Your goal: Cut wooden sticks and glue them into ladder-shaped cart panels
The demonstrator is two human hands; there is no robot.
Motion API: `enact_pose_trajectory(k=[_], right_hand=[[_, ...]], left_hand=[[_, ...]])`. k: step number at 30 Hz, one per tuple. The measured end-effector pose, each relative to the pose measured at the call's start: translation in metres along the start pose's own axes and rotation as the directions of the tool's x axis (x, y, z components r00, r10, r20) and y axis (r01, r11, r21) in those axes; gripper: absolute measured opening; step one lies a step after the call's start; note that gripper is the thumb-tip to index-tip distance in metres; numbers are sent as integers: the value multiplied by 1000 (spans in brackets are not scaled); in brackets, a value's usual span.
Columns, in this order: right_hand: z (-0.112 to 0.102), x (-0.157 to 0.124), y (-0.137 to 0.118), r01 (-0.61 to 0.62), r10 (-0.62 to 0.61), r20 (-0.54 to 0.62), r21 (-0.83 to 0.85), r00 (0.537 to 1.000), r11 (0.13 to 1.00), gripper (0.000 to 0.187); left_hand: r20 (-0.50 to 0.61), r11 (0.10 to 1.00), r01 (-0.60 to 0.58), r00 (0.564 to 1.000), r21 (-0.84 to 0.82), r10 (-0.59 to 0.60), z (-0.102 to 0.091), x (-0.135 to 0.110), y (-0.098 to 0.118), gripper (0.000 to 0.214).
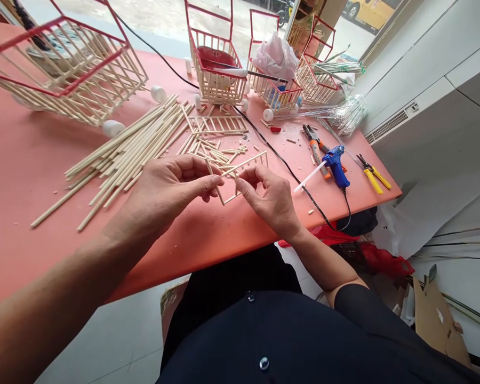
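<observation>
Both hands hold a small ladder-like frame of thin wooden sticks just above the pink table. My left hand pinches its left rail between thumb and fingers. My right hand pinches the frame's near edge with its fingertips. A pile of long wooden sticks lies just left of and behind my left hand. Short cut sticks and another flat stick frame lie behind the hands.
A blue glue gun with a black cord lies right of my hands, with pliers and yellow cutters beside it. Stick cart models with red trim stand along the back. The table's right edge drops to a cluttered floor.
</observation>
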State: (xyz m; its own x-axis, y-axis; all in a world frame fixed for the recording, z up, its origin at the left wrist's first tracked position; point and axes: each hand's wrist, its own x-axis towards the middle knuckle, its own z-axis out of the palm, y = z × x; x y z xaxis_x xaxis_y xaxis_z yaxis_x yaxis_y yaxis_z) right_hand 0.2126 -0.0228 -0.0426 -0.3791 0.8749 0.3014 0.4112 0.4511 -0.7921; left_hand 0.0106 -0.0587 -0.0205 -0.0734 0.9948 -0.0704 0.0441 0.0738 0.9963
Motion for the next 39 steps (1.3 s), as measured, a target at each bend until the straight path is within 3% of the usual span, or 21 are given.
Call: enact_pose_trajectory(k=[24, 39], right_hand=[[7, -1, 2, 3, 2, 44, -114, 999, 993, 19], [13, -2, 7, 137, -136, 23, -283, 990, 949, 17]], left_hand=[[52, 999, -39, 998, -10, 39, -1, -1, 3, 6], [49, 997, -69, 996, -23, 70, 1, -2, 0, 9]])
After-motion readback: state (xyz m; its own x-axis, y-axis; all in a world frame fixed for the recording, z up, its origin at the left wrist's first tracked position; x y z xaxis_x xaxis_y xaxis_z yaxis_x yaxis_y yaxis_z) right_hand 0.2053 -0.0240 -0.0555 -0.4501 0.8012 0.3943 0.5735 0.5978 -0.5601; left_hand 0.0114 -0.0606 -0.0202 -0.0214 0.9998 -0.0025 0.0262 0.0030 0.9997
